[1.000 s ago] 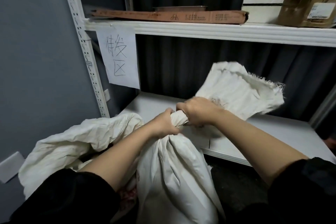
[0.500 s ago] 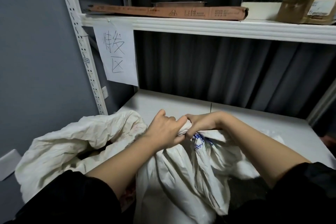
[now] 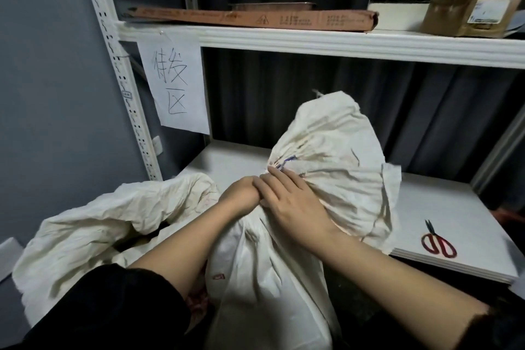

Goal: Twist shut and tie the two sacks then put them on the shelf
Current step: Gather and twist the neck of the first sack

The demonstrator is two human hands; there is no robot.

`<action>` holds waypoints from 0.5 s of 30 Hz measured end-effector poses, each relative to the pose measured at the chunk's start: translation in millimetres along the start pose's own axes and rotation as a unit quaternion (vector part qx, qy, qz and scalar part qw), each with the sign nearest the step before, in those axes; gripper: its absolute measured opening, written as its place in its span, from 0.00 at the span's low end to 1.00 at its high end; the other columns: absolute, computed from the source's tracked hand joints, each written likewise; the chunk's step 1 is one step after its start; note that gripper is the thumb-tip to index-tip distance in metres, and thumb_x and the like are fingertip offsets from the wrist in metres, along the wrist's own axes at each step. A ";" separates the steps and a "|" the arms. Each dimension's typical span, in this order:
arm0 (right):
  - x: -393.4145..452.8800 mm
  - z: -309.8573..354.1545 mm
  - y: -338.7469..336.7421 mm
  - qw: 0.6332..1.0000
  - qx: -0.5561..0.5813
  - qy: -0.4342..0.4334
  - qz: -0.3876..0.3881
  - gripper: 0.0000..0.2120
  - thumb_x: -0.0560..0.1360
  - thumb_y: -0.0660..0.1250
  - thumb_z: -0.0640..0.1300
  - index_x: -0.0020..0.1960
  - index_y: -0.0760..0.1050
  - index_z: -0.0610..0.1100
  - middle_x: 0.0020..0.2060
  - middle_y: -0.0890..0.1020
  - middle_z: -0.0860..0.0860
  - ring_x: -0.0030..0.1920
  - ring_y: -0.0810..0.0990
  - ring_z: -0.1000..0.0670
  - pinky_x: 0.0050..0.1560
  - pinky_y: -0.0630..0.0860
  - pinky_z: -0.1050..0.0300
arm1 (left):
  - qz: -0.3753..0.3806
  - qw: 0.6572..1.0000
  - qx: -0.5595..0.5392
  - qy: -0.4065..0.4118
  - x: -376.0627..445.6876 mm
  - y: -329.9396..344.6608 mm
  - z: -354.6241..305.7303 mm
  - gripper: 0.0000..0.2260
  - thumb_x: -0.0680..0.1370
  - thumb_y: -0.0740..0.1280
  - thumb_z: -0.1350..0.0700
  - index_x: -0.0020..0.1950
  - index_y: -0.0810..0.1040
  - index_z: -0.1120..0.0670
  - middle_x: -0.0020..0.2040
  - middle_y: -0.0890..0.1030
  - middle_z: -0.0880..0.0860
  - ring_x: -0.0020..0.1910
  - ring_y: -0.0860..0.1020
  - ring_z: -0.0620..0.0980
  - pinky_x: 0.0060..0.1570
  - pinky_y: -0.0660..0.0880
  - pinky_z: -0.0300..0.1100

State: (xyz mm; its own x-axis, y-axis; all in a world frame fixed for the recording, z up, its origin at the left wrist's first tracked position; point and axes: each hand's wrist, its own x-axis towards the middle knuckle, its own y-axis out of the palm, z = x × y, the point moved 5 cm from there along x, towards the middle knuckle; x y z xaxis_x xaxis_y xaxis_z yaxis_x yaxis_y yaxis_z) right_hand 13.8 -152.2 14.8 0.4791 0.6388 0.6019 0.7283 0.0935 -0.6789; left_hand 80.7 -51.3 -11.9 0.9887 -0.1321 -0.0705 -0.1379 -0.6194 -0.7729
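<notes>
Your left hand (image 3: 241, 196) is partly hidden behind your right hand (image 3: 295, 202), so you see only its back and wrist; its fingers curl around the gathered neck of the sack (image 3: 272, 278), but the exact hold is covered. The bottom of this sack is cut off by the lower edge of the view. The cloth is off-white, woven and much wrinkled, and above the neck the loose mouth spreads out like a fan over the shelf (image 3: 443, 224), with a frayed edge and some blue marks that are too blurred to read. Your right hand lies on this spread cloth with fingers nearly straight, pressing it flat just beside the neck. The second sack (image 3: 93, 224) lies crumpled to the left, near the wall, its mouth open and slack; what is inside is dark and cannot be made out. The sack you hold stands in front of the lower shelf, leaning against its edge. Red-handled scissors (image 3: 437, 241) rest on the shelf at the right. A paper sign (image 3: 173, 85) with handwriting hangs from the upper shelf, where flat cartons (image 3: 255, 17) lie.
</notes>
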 end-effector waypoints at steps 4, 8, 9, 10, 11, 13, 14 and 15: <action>-18.7 -11.9 11.4 0.999 -0.054 -0.004 0.007 0.23 0.83 0.43 0.42 0.71 0.69 0.39 0.69 0.72 0.44 0.71 0.68 0.43 0.71 0.57 0.44 | 0.033 0.990 -0.135 -0.010 -13.4 -1.2 -8.0 0.14 0.77 0.56 0.49 0.36 0.74 0.52 0.40 0.80 0.51 0.44 0.77 0.51 0.46 0.70 0.42; -13.2 -38.0 13.3 0.994 -0.097 -0.039 -0.012 0.22 0.81 0.46 0.40 0.73 0.65 0.42 0.71 0.70 0.46 0.73 0.65 0.45 0.73 0.51 0.41 | 0.137 0.971 -0.191 0.032 -28.1 5.3 -24.6 0.15 0.79 0.59 0.45 0.55 0.80 0.51 0.53 0.82 0.48 0.52 0.78 0.43 0.51 0.71 0.36; -10.2 -46.3 13.6 0.993 -0.103 -0.052 -0.027 0.21 0.80 0.50 0.40 0.71 0.67 0.43 0.70 0.71 0.47 0.72 0.66 0.45 0.73 0.53 0.40 | 0.159 0.966 -0.201 0.042 -31.3 6.1 -28.0 0.16 0.79 0.61 0.44 0.56 0.80 0.52 0.52 0.83 0.48 0.51 0.79 0.41 0.51 0.72 0.34; -7.1 -52.8 14.0 0.992 -0.094 -0.072 -0.041 0.20 0.79 0.53 0.39 0.68 0.71 0.44 0.68 0.74 0.48 0.71 0.68 0.44 0.73 0.55 0.40 | 0.178 0.962 -0.202 0.053 -33.2 7.4 -29.6 0.14 0.79 0.62 0.46 0.53 0.81 0.55 0.48 0.83 0.49 0.45 0.80 0.38 0.47 0.72 0.31; -4.0 -56.7 12.4 0.991 -0.074 -0.097 -0.053 0.17 0.79 0.56 0.39 0.64 0.74 0.44 0.64 0.77 0.49 0.69 0.71 0.45 0.72 0.58 0.41 | 0.190 0.958 -0.206 0.062 -34.8 8.6 -31.3 0.11 0.79 0.64 0.50 0.49 0.80 0.57 0.42 0.82 0.49 0.37 0.79 0.37 0.41 0.72 0.28; 3.6 -60.8 9.9 0.988 -0.022 -0.147 -0.049 0.12 0.75 0.61 0.38 0.56 0.77 0.45 0.51 0.82 0.50 0.60 0.78 0.45 0.71 0.62 0.43 | 0.207 0.957 -0.187 0.072 -34.8 10.1 -31.9 0.03 0.77 0.68 0.57 0.43 0.76 0.53 0.36 0.77 0.47 0.30 0.75 0.36 0.33 0.70 0.26; 7.4 -63.5 11.1 0.986 -0.002 -0.162 -0.026 0.10 0.73 0.63 0.39 0.52 0.77 0.45 0.44 0.81 0.50 0.52 0.80 0.46 0.70 0.63 0.44 | 0.206 0.962 -0.161 0.083 -33.0 10.2 -31.4 0.06 0.75 0.70 0.59 0.41 0.74 0.51 0.35 0.76 0.46 0.30 0.74 0.37 0.32 0.69 0.26; 11.4 -66.5 12.9 0.986 0.010 -0.166 0.006 0.08 0.71 0.64 0.41 0.49 0.76 0.45 0.39 0.79 0.50 0.45 0.79 0.46 0.68 0.65 0.45 | 0.194 0.968 -0.120 0.102 -32.2 8.5 -32.7 0.09 0.73 0.72 0.58 0.41 0.73 0.50 0.35 0.75 0.45 0.32 0.73 0.40 0.32 0.68 0.28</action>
State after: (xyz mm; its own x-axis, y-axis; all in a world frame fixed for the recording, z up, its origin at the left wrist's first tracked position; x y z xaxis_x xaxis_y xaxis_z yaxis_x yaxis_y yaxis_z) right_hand 61.2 -194.5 41.0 0.2975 0.8549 0.4250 0.7119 0.0980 -0.6954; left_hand 45.7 -77.6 4.4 0.8308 -0.5265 -0.1805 -0.5307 -0.6516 -0.5420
